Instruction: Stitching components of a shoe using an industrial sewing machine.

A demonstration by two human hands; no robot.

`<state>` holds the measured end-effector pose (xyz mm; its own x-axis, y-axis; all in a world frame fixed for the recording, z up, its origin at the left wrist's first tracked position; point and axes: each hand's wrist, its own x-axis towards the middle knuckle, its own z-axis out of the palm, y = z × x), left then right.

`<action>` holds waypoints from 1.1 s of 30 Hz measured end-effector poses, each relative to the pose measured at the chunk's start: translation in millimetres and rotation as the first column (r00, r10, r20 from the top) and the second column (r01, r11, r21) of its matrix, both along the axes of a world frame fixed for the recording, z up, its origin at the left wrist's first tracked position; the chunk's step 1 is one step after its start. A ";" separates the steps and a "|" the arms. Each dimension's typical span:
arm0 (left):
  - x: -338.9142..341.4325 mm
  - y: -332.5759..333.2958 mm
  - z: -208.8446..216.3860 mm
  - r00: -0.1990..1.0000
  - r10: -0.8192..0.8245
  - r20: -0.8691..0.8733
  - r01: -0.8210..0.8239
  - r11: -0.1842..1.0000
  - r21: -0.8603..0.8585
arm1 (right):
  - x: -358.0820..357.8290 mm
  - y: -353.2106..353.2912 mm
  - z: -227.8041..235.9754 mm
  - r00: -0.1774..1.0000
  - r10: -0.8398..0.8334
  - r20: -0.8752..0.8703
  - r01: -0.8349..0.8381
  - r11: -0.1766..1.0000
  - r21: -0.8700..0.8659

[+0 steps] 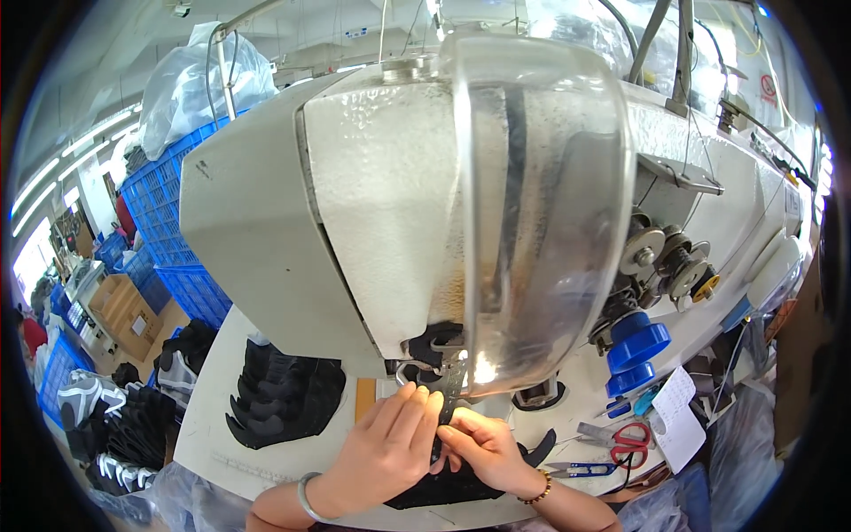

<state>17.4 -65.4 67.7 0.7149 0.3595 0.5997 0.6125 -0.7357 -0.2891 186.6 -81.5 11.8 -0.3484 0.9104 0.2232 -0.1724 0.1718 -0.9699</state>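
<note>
1. The sewing machine (381,204) is the landmark; the black piece (449,403) sits at the near side of its head, low down by the needle area.
2. The right hand (487,452), in front of the machine, has thumb and fingers pinched together on the piece.
3. The left hand (390,448), also before the machine, has its fingers close together against the piece; whether they clamp it or only press it, I cannot tell.
4. The piece looks light, soft and bendy, probably not fragile, more likely to fold than slip; I would take it by its edges, fingertips clear of the needle area.
5. Similar black pieces (288,395) lie overlapped left of the machine.
</note>
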 end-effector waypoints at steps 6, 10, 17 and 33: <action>3.7 -2.1 4.4 0.998 -0.004 0.058 0.006 0.999 -0.040 | 13.3 -14.5 -20.2 0.761 -0.622 0.183 0.331 0.615 0.716; -12.3 10.1 3.4 0.991 -0.106 0.080 0.114 0.989 -0.099 | 13.3 13.2 -10.7 0.640 -0.764 0.076 -0.067 0.043 0.997; -13.5 12.9 6.8 0.980 -0.162 0.120 0.179 0.972 -0.153 | 12.9 17.2 0.7 0.697 -0.713 0.078 -0.092 0.019 0.996; -8.5 7.2 -1.9 0.992 -0.122 0.025 0.122 0.993 0.000 | 18.5 16.2 -3.8 0.723 -0.683 0.107 -0.059 0.094 0.994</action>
